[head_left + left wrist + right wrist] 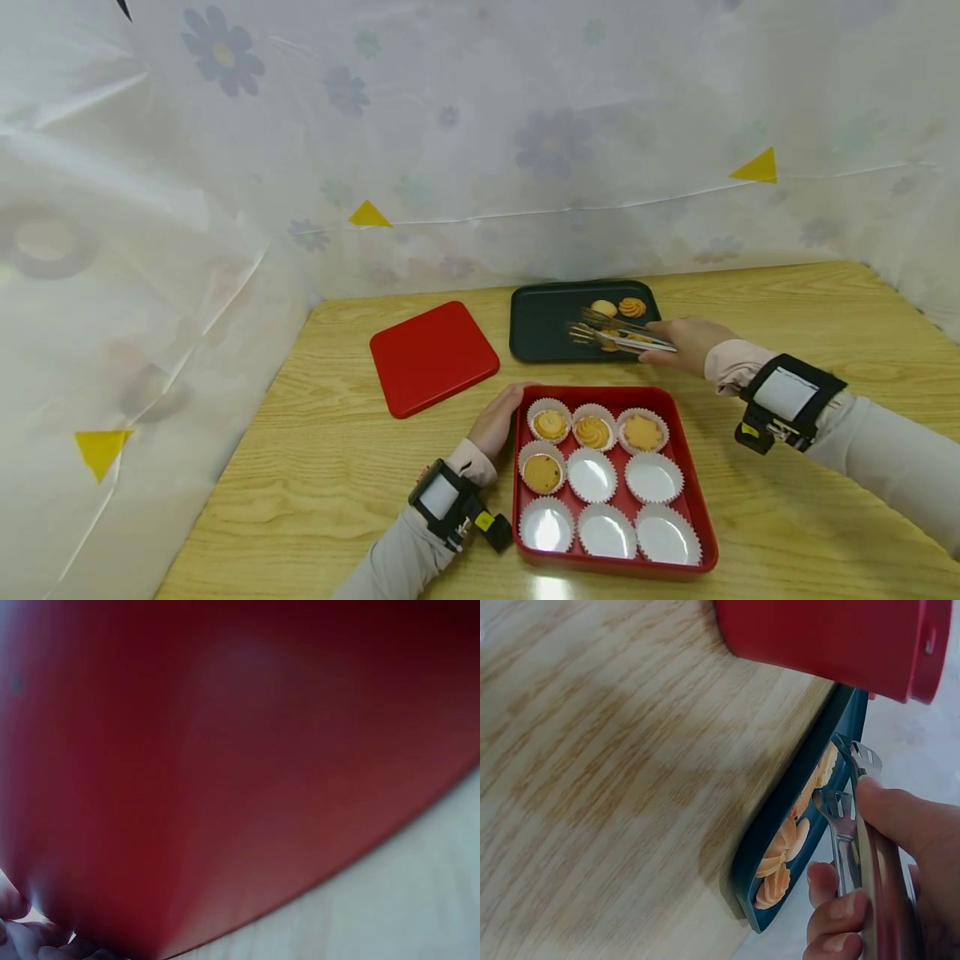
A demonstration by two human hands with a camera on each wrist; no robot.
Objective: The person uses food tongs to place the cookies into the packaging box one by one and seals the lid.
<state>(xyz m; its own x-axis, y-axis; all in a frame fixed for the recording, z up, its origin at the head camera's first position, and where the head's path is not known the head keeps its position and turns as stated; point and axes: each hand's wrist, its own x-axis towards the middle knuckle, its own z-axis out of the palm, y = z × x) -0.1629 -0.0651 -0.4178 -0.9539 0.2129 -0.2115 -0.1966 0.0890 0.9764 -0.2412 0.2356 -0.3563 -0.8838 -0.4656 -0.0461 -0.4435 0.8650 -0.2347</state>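
My right hand (686, 343) holds metal serving tongs (633, 337) with fork-like ends. The tongs reach over the dark green tray (547, 329), their two ends apart above the cookies. A round cookie (603, 308) and a swirled cookie (632, 307) lie at the tray's back right; other cookies (778, 851) are partly hidden by the tongs. My left hand (497, 423) grips the far left corner of a red box (693, 508). Inside the box stand white paper cups (592, 475) in rows. The back row and the middle row's left cup hold cookies (592, 432).
A red square lid (433, 358) lies flat on the wooden table (322, 450), left of the tray. Behind the table hangs a flowered plastic sheet (465, 125) with yellow tape triangles (370, 214). The red box stands directly in front of the tray.
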